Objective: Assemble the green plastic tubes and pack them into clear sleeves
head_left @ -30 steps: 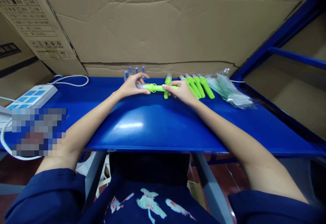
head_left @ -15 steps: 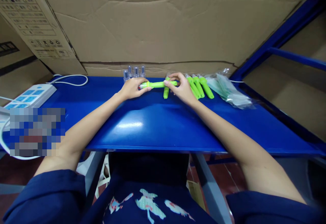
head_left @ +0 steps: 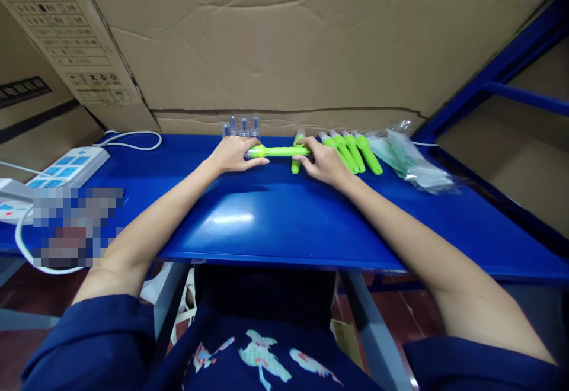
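Observation:
A lime-green, torch-shaped stick (head_left: 281, 151) with a clear end lies level between my hands, above the back part of the blue table. My left hand (head_left: 235, 154) is closed round its clear end at the left. The fingers of my right hand (head_left: 322, 160) grip the tapered green end, with the fingertips partly hidden. Behind the held stick, a second green stick (head_left: 296, 168) lies on the table, pointing away from me. Several clear plastic caps (head_left: 243, 127) stand upright beyond my left hand. Several more green sticks (head_left: 349, 151) lie side by side beyond my right hand.
Clear plastic bags (head_left: 415, 163) lie at the right on the blue table (head_left: 275, 219). A white power strip (head_left: 73, 169) with a cable sits at the left, near a blurred-out object (head_left: 77, 228). A cardboard wall (head_left: 275, 41) closes off the back.
My right hand has turned and changed its grip on the stick's green end. The stick stays level, its clear end now more covered by my left hand. The whole view has shifted slightly.

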`<state>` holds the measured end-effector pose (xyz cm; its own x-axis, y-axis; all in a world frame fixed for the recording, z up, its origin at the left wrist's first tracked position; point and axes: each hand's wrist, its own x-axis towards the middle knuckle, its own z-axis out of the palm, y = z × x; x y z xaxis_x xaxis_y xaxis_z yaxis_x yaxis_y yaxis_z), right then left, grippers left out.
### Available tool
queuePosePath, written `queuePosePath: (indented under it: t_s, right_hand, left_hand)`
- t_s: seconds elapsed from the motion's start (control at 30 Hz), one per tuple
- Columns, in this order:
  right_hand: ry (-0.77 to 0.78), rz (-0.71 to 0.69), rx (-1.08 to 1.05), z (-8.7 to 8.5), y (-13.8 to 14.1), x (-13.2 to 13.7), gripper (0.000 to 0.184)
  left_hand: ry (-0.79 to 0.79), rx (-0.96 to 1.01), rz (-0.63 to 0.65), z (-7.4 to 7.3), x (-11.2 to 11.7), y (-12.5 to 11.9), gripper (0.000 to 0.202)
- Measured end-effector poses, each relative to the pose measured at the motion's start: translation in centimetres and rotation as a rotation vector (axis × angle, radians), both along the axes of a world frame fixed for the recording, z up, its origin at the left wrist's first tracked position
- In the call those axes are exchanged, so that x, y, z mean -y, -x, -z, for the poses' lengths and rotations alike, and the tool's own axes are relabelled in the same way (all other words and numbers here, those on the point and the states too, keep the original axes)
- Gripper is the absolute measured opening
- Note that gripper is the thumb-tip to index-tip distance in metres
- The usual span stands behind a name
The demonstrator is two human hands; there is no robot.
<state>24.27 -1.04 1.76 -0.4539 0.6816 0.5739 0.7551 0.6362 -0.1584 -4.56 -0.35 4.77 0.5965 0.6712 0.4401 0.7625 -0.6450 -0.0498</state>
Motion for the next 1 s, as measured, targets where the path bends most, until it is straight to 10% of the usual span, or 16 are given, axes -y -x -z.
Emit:
queuePosePath:
  t_s: [1.0]
  right_hand:
    - [0.063,-0.045,0.171,-0.8,0.7,1.0,0.028]
  left_hand:
    - [-0.019,-0.172,-0.081,0.4,-0.3,0.7,0.066]
